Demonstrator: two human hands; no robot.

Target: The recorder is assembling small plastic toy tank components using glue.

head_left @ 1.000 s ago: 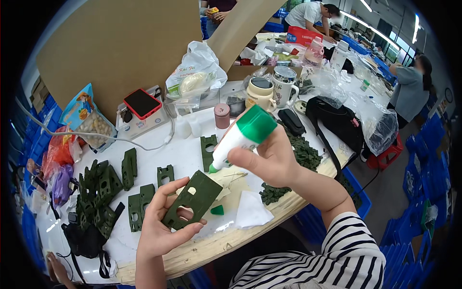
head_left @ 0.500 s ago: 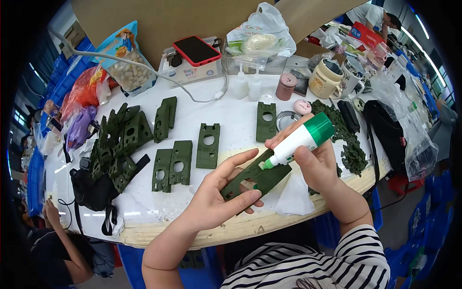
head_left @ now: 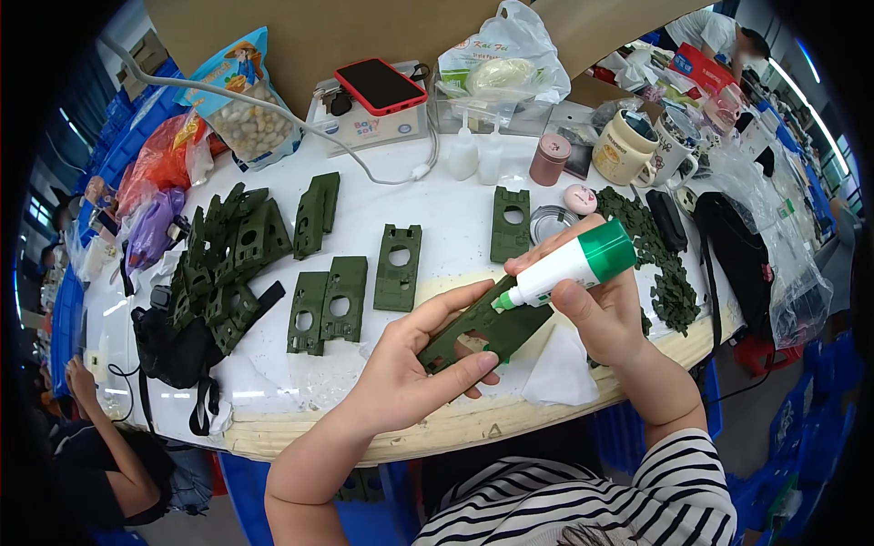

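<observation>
- A heap of dark green plastic parts [head_left: 228, 255] lies at the left side of the white table [head_left: 455, 209], and a black strap bag [head_left: 173, 346] is just beside it
- Two green plates [head_left: 328, 300] lie side by side near the middle, with one more plate [head_left: 399, 267] next to them
- The left hand [head_left: 410, 369] is closed around a green plate [head_left: 487, 326] and holds it tilted above the front edge of the table
- The right hand [head_left: 605, 314] grasps a white glue bottle with green cap [head_left: 569, 266]; its tip touches the held plate
- Small green pieces [head_left: 665, 264] are scattered at the right, near a black pouch [head_left: 728, 246]
</observation>
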